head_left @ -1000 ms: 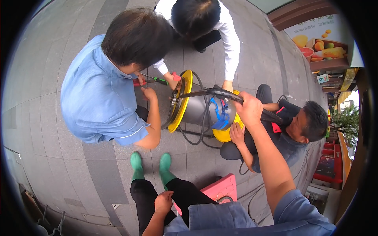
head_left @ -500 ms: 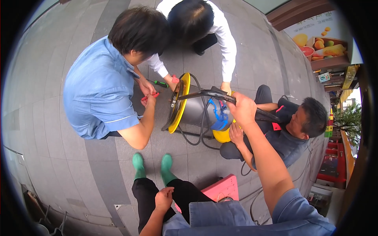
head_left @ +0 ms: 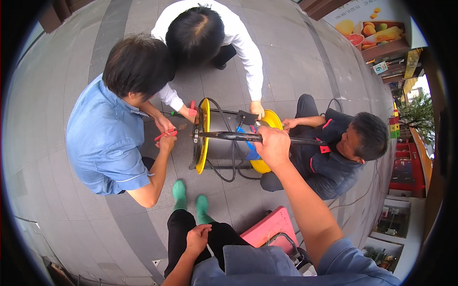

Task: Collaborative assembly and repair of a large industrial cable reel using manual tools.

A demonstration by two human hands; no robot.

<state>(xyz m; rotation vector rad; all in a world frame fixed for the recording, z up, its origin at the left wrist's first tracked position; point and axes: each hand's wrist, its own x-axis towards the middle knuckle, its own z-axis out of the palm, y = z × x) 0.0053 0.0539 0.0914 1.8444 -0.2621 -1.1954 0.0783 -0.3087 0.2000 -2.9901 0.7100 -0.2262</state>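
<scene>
My right hand (head_left: 275, 147) is closed around a worn black bar (head_left: 229, 136), the handle across a cable reel. Below it lies the reel's grey drum (head_left: 218, 150), on its side between two yellow discs (head_left: 260, 166), with blue strapping and loops of black cable (head_left: 228, 179). My left hand (head_left: 197, 239) rests over my lap with its fingers curled together, and nothing shows in it. At the left, a person in a light blue shirt (head_left: 102, 136) holds red-handled pliers (head_left: 167, 133). A person in white (head_left: 244, 62) touches both ends of the reel.
A person in dark clothes (head_left: 329, 157) crouches at the right, one hand near the reel's yellow disc. Close to my legs stands a pink stool-like thing (head_left: 269, 229). Green boots (head_left: 179, 193) are on the grey paving (head_left: 86, 229). Shop fronts line the far right.
The black bar has swung toward me and now lies more level across the reel, my right hand still on it. The pliers have moved lower. The whole view has shifted.
</scene>
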